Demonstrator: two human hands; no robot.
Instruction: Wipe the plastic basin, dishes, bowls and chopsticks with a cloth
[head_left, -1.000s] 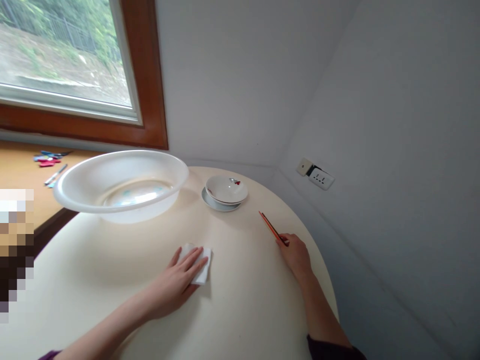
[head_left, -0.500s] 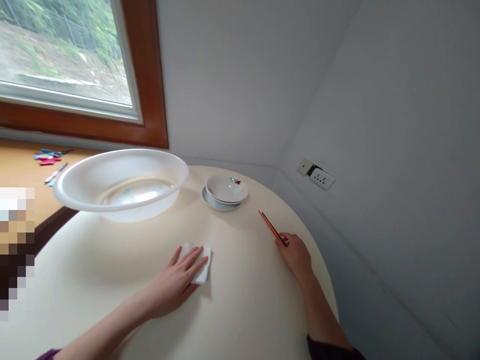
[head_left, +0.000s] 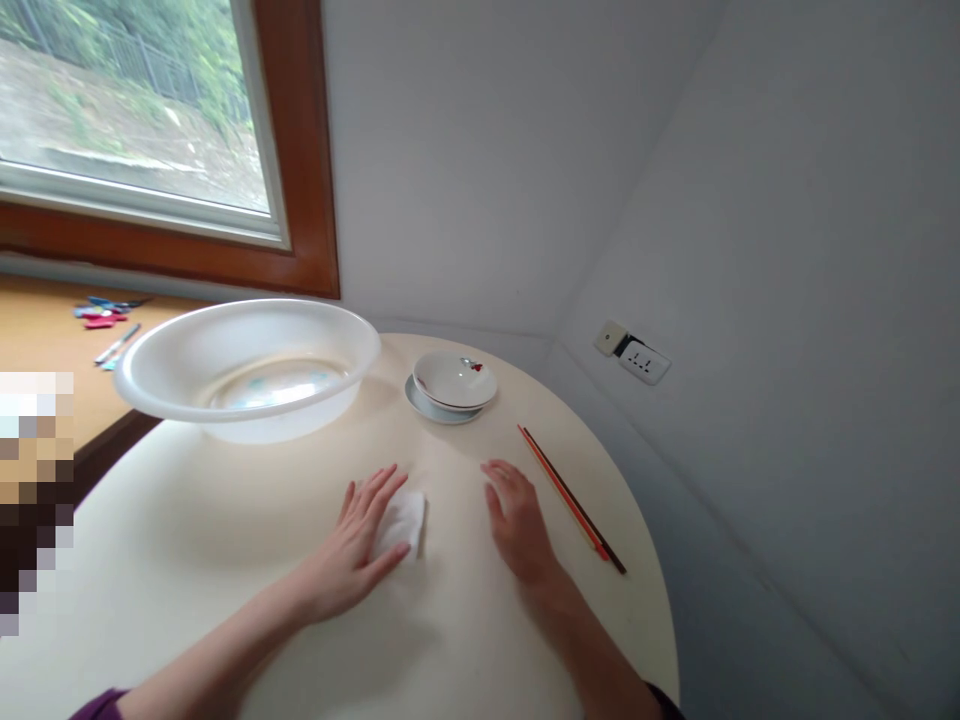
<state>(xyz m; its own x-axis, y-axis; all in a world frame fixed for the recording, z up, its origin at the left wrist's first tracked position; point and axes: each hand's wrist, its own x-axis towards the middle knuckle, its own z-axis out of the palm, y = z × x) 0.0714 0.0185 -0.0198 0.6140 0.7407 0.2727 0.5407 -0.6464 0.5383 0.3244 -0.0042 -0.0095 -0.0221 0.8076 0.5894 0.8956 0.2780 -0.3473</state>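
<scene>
The left hand [head_left: 349,560] is released, its fingers spread over a small white cloth [head_left: 405,518], perhaps tissue; whether they press on it I cannot tell. The cloth lies flat on the round worktop [head_left: 480,650], partly covered by that hand. The right hand [head_left: 521,525] grasps nothing, its fingers loosely bent, well apart from the cloth.

Just beside the right hand, on its outer side, red-orange and dark brown chopsticks [head_left: 574,497] lie slantwise, close together. Beyond both hands stands a white bowl [head_left: 454,378] with a red motif, on a pale saucer [head_left: 429,408]. Farther left is a wide translucent basin [head_left: 277,430]. Past it, a tan side worktop [head_left: 30,320] carries a pen [head_left: 118,343].

I judge this a moment between grasps, with the cloth nearest in hand. Handling it next would call for the left fingers closing on its edge, clear of the chopsticks.
</scene>
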